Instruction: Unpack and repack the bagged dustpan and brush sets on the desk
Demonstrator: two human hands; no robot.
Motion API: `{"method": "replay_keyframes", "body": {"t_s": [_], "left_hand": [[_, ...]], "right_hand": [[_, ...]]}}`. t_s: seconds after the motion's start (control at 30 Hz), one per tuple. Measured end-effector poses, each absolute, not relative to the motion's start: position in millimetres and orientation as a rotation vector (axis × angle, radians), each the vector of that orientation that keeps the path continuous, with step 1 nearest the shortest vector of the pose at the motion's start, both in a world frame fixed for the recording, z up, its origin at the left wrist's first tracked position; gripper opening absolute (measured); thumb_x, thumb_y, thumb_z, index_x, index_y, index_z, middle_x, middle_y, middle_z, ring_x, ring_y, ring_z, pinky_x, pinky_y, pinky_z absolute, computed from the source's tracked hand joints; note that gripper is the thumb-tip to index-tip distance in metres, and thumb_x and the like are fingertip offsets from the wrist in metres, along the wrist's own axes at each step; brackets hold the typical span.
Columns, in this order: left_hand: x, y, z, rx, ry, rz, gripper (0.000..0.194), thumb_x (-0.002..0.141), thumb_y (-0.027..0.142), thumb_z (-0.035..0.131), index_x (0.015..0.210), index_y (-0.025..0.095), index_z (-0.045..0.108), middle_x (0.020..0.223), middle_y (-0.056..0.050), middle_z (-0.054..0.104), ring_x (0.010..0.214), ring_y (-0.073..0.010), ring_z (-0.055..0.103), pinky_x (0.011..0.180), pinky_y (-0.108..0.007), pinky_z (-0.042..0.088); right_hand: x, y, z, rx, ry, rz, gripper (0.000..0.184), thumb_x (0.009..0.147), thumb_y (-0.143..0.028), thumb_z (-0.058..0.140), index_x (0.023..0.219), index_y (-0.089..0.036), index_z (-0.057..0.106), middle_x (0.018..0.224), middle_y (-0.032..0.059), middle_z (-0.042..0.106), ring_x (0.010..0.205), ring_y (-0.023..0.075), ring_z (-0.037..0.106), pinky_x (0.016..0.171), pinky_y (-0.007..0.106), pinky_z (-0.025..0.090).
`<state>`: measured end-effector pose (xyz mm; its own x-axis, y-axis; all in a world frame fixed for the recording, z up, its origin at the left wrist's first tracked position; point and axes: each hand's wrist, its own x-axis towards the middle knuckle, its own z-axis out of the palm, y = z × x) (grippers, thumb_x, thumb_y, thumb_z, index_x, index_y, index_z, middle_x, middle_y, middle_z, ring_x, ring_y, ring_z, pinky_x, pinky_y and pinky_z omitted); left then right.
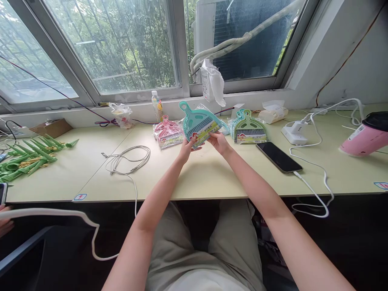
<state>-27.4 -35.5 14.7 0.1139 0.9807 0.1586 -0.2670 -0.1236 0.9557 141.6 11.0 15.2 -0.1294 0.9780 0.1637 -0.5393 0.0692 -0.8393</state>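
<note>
A teal mini dustpan and brush set [197, 119] in clear wrapping, with a yellow-green label, is held tilted above the table. My left hand [188, 148] grips its lower left corner. At its lower right edge, my right hand [218, 141] has its fingers closed on the label end. Behind and to the left lie pink wrapped dustpan sets [168, 132]. To the right, a stack of green and teal dustpan sets [249, 128] rests on the table, apart from my hands.
On the pale table [218, 178] lie a coiled white cable [127, 159], a charging phone [279, 157], a power strip [293, 134], a pink cup [365, 135] and green folded leaves [30, 157]. A bottle [157, 106] stands by the window. Another person's hand [5, 221] shows at far left.
</note>
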Motion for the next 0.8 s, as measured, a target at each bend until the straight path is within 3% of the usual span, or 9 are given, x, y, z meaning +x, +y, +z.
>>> {"method": "replay_keyframes", "body": {"t_s": [0.23,0.47,0.8], "left_hand": [[-27.3,-35.5,14.4,1.179,0.853,1.327,0.060,0.087,0.043,0.071,0.141,0.027,0.048,0.133,-0.011,0.068,0.112,-0.0301,0.072,0.093,-0.044,0.059],[-27.3,-35.0,14.5,1.198,0.874,1.345,0.054,0.088,0.041,0.070,0.135,0.024,0.051,0.132,-0.013,0.068,0.109,-0.0317,0.073,0.092,-0.047,0.059],[-28.0,-29.7,10.4,1.251,0.854,1.359,0.056,0.085,0.048,0.071,0.130,0.021,0.049,0.129,-0.014,0.069,0.089,-0.0261,0.077,0.079,-0.038,0.062]], "right_hand": [[139.5,11.6,15.1,-0.623,-0.931,1.459,0.025,0.081,-0.015,0.068,0.104,-0.023,0.067,0.093,0.0042,0.078,0.103,0.0262,0.074,0.101,0.048,0.060],[138.3,11.0,14.4,-0.623,-0.926,1.455,0.027,0.081,-0.012,0.066,0.106,-0.022,0.066,0.096,0.0049,0.079,0.106,0.0257,0.074,0.102,0.046,0.060],[137.0,10.8,14.3,-0.618,-0.911,1.469,0.033,0.080,-0.011,0.067,0.110,-0.024,0.066,0.094,0.0025,0.079,0.104,0.0244,0.074,0.099,0.042,0.062]]}}
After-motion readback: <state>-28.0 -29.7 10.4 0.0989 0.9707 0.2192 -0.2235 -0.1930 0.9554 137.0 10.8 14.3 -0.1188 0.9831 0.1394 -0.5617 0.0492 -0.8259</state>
